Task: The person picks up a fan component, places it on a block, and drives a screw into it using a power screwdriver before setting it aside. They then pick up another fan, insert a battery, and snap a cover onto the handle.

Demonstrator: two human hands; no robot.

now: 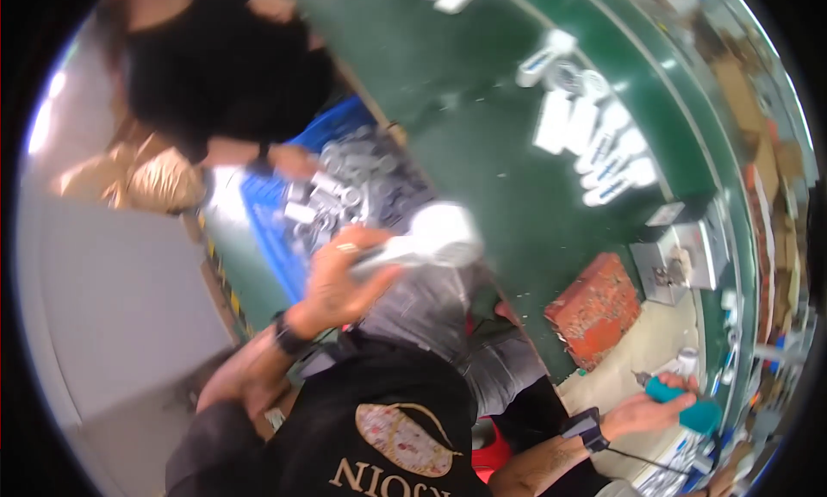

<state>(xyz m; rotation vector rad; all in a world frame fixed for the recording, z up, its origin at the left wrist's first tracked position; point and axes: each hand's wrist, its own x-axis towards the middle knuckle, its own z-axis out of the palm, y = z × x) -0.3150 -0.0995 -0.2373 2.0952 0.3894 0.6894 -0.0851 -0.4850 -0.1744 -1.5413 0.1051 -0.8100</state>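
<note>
A co-worker in black (pixel 215 66) is seen at the upper left, one hand (pixel 293 159) resting at a blue bin (pixel 340 127) filled with blurred grey and white parts. Nearer the middle, the left hand (pixel 338 277) is closed around a white handheld device (pixel 431 237), held up above the lap just below that bin. Rows of white pieces (pixel 599 144) lie on the green table (pixel 482 152) beyond. At the lower right, the right hand (pixel 642 409) is clamped on a teal power screwdriver (pixel 689 406), beside an orange-red pad (pixel 594 307)
</note>
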